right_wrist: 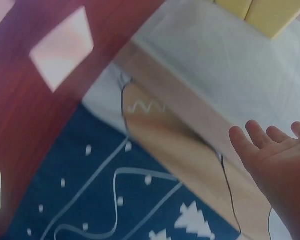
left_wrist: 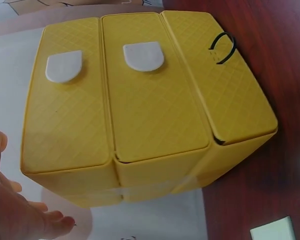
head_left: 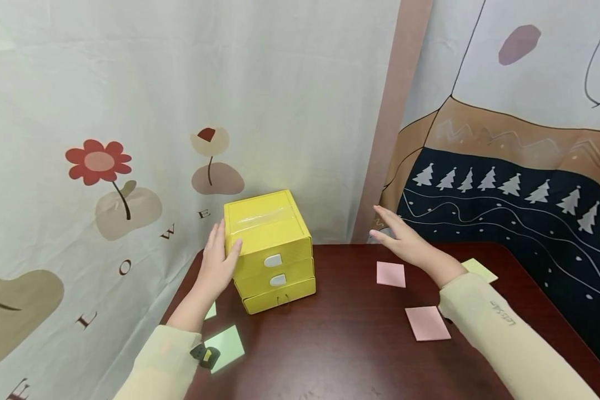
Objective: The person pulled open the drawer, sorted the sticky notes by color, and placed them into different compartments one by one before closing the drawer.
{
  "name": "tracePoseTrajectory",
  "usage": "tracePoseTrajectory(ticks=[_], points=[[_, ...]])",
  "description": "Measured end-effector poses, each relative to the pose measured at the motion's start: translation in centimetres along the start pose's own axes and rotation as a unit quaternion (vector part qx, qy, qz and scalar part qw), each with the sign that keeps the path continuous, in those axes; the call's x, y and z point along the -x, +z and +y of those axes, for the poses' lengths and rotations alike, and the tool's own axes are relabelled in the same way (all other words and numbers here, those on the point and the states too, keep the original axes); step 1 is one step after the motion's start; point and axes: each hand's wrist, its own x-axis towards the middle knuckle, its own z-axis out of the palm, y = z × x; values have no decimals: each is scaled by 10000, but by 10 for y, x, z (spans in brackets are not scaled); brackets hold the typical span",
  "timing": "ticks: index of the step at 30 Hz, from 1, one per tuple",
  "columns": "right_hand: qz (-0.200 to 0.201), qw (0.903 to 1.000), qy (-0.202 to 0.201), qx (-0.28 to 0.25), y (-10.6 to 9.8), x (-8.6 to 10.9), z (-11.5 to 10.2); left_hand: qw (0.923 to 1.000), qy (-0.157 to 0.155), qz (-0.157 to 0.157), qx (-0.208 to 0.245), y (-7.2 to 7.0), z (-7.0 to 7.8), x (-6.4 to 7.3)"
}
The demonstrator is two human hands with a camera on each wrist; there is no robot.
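A yellow three-drawer box [head_left: 267, 244] stands toward the back left of the dark red-brown table. Its upper two drawers carry white tabs, and the bottom drawer has a dark loop handle [left_wrist: 233, 47]. All three drawer fronts sit closed. Clear tape [head_left: 260, 218] runs across the top. My left hand [head_left: 217, 258] is at the box's left side, fingers extended and thumb toward the top front edge. Over the right part of the table, my right hand [head_left: 402, 239] is raised with straight fingers, holding nothing, apart from the box.
Two pink paper squares [head_left: 428, 323] lie on the right, with a yellow square [head_left: 480, 270] partly behind the right sleeve. Green squares [head_left: 226, 349] lie near the left wrist. Printed curtains [head_left: 300, 111] hang right behind the table [head_left: 330, 355].
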Motion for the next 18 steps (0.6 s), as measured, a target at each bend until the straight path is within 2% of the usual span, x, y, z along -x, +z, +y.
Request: tracePoseTrajectory(ticks=[9,14,18], points=[[-12,9979,-119,-631,39,-22,-19,9970,-409,-118,649,3,-10,7],[-186,9960,91,-864,57,-31,-33,9932,-748,-148,876,4,-14,11],[-269,9937,265,-1057,68,-39,-41,9907,-897,-146,1009,4,-15,14]])
